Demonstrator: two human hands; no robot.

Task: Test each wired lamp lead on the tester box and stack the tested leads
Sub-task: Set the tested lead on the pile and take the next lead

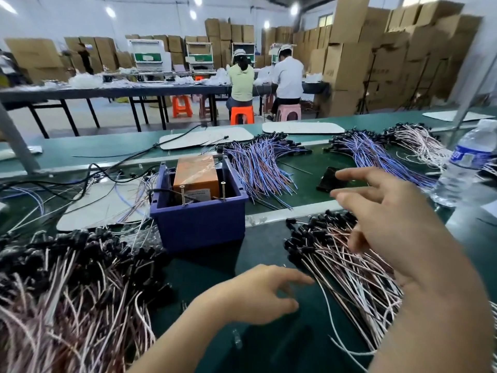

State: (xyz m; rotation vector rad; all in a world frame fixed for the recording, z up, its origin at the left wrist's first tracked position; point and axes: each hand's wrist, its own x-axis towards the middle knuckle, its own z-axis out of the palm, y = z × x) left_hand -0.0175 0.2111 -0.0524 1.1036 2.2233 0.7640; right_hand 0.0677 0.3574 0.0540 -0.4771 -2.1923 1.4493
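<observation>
Green bench, right lead pile, caps far-left, wires trailing near-right.

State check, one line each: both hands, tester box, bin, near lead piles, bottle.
left hand: open, holds nothing
right hand: open, holds nothing, raised over the right lead pile
tester box: sits in the blue bin, no lead on its two screws
right lead pile: fanned heap, black ends toward the bin
left lead pile: loose heap
water bottle: upright
</observation>
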